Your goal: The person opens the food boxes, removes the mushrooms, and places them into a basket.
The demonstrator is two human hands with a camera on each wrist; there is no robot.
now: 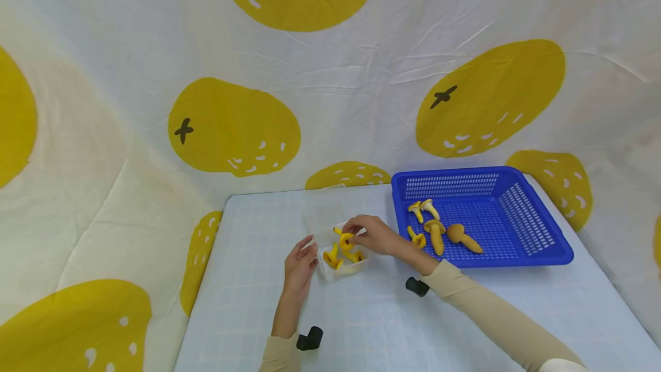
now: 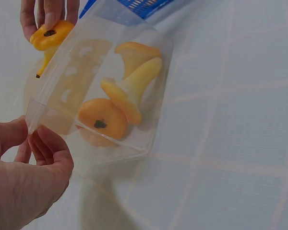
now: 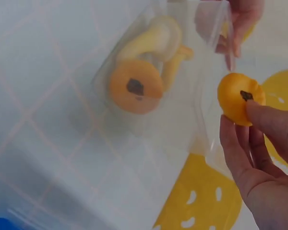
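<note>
A clear plastic container (image 1: 345, 272) stands on the table with several yellow mushrooms (image 2: 102, 120) inside. My left hand (image 1: 299, 266) pinches its left rim between thumb and fingers, as the left wrist view shows. Over the container's far right side, my right hand (image 1: 373, 234) holds another yellow mushroom (image 3: 232, 98) by its cap, thumb on the dark spot. The stem of that mushroom points away from the fingers in the left wrist view.
A clear lid (image 1: 324, 216) lies folded back behind the container. To the right sits a blue plastic basket (image 1: 547, 251) holding several mushrooms, among them a brown one (image 1: 435, 236) and a round-capped one (image 1: 463, 238). A fruit-print cloth (image 1: 335, 102) hangs behind the table.
</note>
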